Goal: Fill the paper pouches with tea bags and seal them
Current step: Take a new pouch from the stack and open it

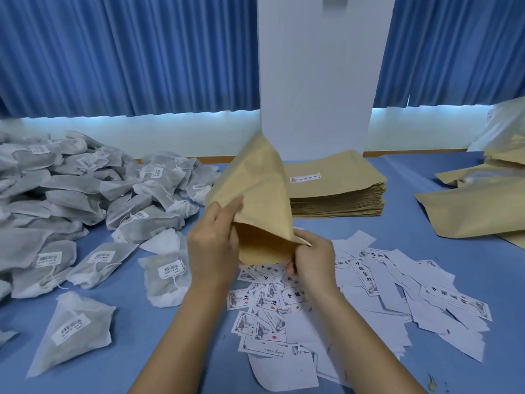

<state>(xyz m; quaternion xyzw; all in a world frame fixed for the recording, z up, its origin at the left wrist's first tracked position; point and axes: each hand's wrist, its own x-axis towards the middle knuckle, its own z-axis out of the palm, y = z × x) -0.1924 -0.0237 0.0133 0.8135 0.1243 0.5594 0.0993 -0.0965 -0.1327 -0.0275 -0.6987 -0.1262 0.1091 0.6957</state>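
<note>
Pinching pouch (pixel 255 189): L hand (pixel 211 248), R hand (pixel 312 260).

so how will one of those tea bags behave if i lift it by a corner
Probably floppy: the tea bags are soft mesh, creased and slumped over each other. Likely light, since each looks like a thin sack of loose fill. Its string could snag a neighbour, as several trail between bags.

A small hand-packing workroom is indicated, not a home or a shop. A bench (pixel 397 231) covered in blue cloth is loaded with stock in bulk: a heap of tea bags (pixel 71 180), a neat stack of flat paper pouches (pixel 338 191) and scattered printed labels (pixel 369 282). Blue curtains (pixel 127 52) are hung behind it.
</note>
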